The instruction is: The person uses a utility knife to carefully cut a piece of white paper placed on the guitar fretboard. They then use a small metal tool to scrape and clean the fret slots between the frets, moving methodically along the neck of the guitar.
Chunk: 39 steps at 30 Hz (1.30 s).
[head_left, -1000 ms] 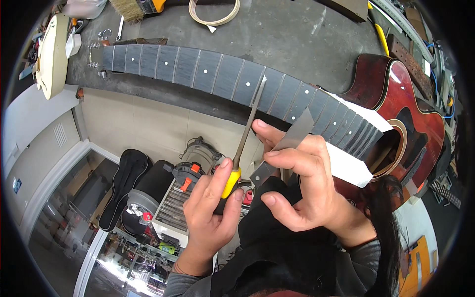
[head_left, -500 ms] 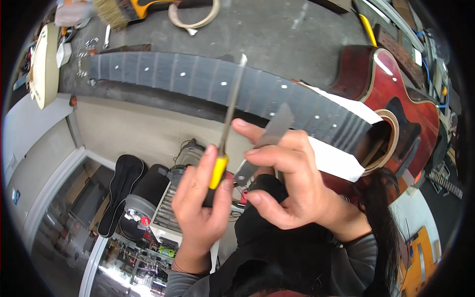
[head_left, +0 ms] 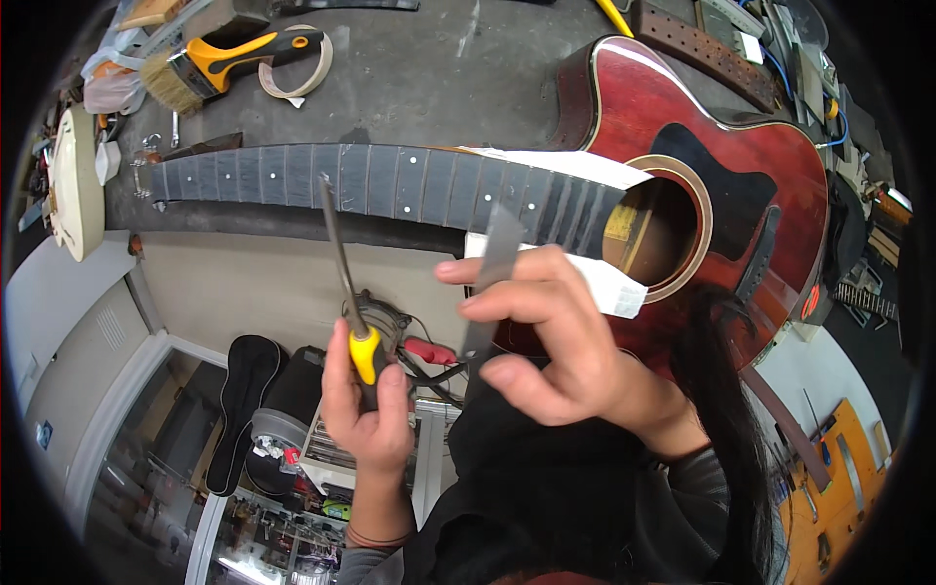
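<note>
My left hand (head_left: 366, 419) is closed around the yellow-and-black handle (head_left: 367, 353) of a slender metal file or similar tool, its shaft pointing up toward the fretboard. My right hand (head_left: 551, 336), with thumb and fingers curled apart, grips a thin flat metal blade (head_left: 499, 239) between its fingers. Above both hands lies a dark fretboard (head_left: 370, 180) with pale dots, attached to a glossy red acoustic guitar (head_left: 624, 93). White paper or tape (head_left: 612, 292) borders the fretboard's body end, beside the sound hole.
A grey bench (head_left: 409, 83) carries a wide brush (head_left: 180, 78), a tape roll (head_left: 317, 73) and a drilled brown block (head_left: 702, 54). A cream guitar body (head_left: 73, 185) stands left. Below are a black instrument case (head_left: 239, 409) and a wooden tool board (head_left: 834, 478).
The view has shifted, showing more guitar. My left hand and file have moved left, away from the blade, and the shaft now tilts up-left. My right hand has risen slightly, still holding the blade.
</note>
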{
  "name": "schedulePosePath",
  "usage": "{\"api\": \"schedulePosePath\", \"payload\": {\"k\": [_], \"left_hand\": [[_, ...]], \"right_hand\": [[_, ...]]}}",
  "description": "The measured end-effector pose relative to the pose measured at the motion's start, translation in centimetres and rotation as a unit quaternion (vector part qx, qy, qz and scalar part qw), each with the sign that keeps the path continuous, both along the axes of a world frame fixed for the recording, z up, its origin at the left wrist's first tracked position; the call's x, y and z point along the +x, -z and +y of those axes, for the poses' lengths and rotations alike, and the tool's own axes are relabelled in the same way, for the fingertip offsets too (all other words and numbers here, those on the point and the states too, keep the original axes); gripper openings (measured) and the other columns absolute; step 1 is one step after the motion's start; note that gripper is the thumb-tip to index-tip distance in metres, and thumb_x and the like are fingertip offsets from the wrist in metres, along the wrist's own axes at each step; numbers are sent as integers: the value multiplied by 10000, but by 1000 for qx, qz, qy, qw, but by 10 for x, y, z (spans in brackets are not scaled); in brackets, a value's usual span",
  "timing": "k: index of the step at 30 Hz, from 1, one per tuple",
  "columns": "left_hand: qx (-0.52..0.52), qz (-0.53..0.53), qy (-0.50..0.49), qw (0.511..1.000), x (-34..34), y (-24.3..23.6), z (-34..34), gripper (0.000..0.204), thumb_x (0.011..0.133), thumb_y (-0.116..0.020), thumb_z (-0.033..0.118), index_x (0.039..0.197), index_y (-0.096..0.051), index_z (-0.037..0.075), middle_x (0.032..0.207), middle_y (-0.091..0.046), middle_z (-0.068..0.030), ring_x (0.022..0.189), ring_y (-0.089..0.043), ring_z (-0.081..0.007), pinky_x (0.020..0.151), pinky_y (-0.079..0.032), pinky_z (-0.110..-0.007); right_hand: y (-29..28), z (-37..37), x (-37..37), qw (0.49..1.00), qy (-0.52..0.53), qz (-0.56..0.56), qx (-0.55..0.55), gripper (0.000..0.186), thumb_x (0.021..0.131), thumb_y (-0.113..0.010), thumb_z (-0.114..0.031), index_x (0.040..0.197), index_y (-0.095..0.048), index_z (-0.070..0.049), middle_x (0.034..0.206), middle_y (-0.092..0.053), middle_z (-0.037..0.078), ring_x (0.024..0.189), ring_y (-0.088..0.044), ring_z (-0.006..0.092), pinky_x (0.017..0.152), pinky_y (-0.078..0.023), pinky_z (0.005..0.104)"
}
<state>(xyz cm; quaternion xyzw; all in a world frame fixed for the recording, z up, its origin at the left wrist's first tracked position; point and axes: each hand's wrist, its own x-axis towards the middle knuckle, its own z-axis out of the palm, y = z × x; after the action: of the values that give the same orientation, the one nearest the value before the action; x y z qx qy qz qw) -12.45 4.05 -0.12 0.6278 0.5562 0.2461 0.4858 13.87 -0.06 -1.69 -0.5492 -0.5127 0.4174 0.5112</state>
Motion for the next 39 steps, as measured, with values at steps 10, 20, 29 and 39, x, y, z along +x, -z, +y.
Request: {"api": "schedulePosePath", "payload": {"k": [10, 20, 29, 39], "left_hand": [[22, 25, 17, 999, 26, -58, -70, 621, 1054, -835, -10, 1629, -623, -115, 1415, -793, -216, 1216, -799, -243, 1082, -626, -376], [-135, -11, -78, 988, 44, -112, -142, 519, 1118, -812, 62, 1581, -612, -62, 1409, -775, -144, 1286, -744, -205, 1136, -579, -365], [-81, 1, 100, 992, 87, -137, -98, 345, 1129, -820, 172, 1400, -729, -21, 1170, -804, -72, 1035, -733, -136, 931, -596, -316], [297, 22, 307, 904, 85, -143, 30, 400, 1043, -834, 274, 1359, -763, 39, 1272, -823, -233, 1201, -786, -442, 1044, -625, -524]], "right_hand": [[-28, -29, 63, 985, 167, 21, 24, 140, 1084, -687, -7, 1204, -756, 16, 1139, -755, 144, 1071, -716, 285, 992, -560, 403], [-97, -32, 107, 986, 129, 106, 26, 109, 1132, -681, -36, 1208, -735, 20, 1158, -708, 110, 1093, -717, 231, 1019, -561, 368], [-138, -75, 195, 962, 219, 158, 44, 189, 1198, -683, -153, 1249, -792, -7, 1167, -780, 21, 1119, -685, 107, 1011, -545, 301], [-141, -100, 145, 957, 283, 63, 31, 233, 1180, -667, -154, 1265, -798, 19, 1110, -783, 31, 1046, -698, 125, 961, -556, 309]]}}
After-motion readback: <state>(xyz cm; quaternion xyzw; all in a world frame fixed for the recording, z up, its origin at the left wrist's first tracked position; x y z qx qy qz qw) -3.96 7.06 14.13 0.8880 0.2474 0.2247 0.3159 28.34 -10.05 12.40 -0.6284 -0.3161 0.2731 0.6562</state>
